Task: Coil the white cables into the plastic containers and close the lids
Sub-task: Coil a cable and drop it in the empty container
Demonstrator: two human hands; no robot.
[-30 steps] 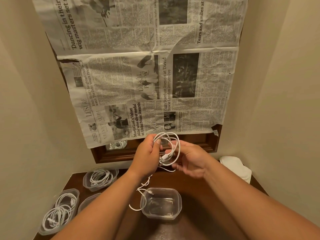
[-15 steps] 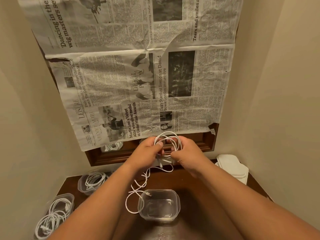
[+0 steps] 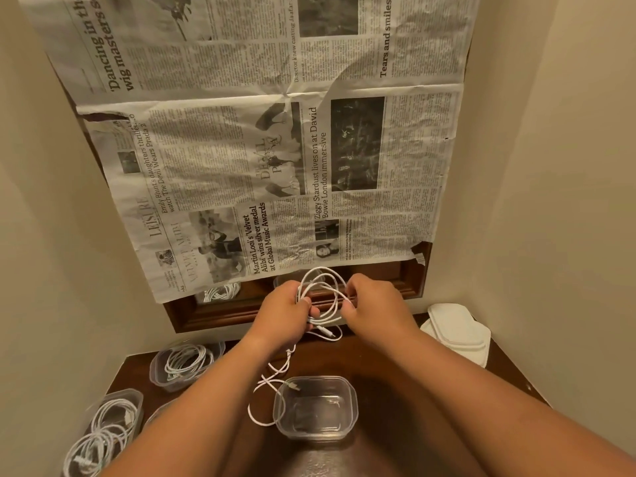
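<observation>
Front of the dark wooden bench (image 3: pixel 406 376): one empty clear rectangular plastic container (image 3: pixel 315 409), lid off. The thin white cable (image 3: pixel 321 290) is mostly gathered in loops, held in the air beyond the container. Its loose tail (image 3: pixel 266 383) hangs down to the bench at the container's left wall, the end lying at the rim.

Left hand (image 3: pixel 284 313) is curled round the left side of the loops. Right hand (image 3: pixel 375 309) pinches their right side.

Left edge: two open containers of coiled cable (image 3: pixel 103 425), unlidded. Far right corner: stacked white lids (image 3: pixel 454 333). Newspaper sheets (image 3: pixel 275 149) hang behind.

Risks, as I judge them:
- The loops look uneven, so a slackened pinch could let them spring apart.
- The tail, once drawn up, may catch the rim and drag or tip the light container.
- Too wide a coil would stop the lid seating.

Against one second ago:
- The right hand lay lower with looser fingers. It is now level with the left and closed on the loops.
- The tail spreads wider on the bench.
</observation>
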